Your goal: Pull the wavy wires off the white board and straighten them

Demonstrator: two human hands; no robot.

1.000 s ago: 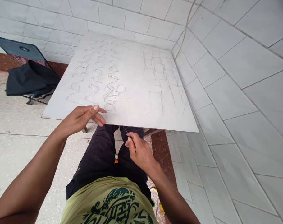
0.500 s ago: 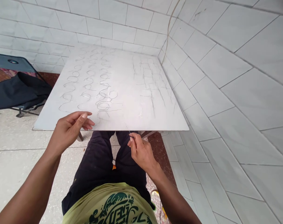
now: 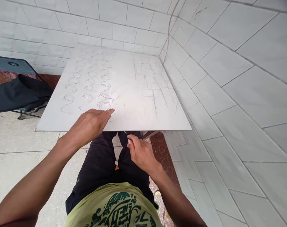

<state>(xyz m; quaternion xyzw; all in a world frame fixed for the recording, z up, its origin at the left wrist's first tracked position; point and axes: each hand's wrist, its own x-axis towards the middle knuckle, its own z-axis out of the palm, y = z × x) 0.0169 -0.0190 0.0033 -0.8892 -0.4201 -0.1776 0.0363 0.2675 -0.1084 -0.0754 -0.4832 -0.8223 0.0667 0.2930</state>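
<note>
A white board-like table top [image 3: 126,121] stands in front of me. Thin, dark curly strands [image 3: 69,97] that look like wire lie in rows on its left half, some of them looped. My left hand [image 3: 93,123] is over the front edge, beside the nearest loops; its fingers stretch to the right, with the thumb side partly hidden. Below the front edge, my right hand [image 3: 140,151] pinches a thin wire [image 3: 125,133] between thumb and forefinger. The wire's far end reaches up to the table edge.
Straighter dark strands [image 3: 152,91] form a rough grid on the table's right half. Tiled walls [image 3: 219,78] close in behind and on the right, with a cable [image 3: 169,28] in the corner. A folding chair [image 3: 13,64] with dark cloth [image 3: 20,91] stands left.
My left hand has moved right along the table edge, its fingers now straighter and closer together. My right hand has shifted slightly left and still pinches the wire.
</note>
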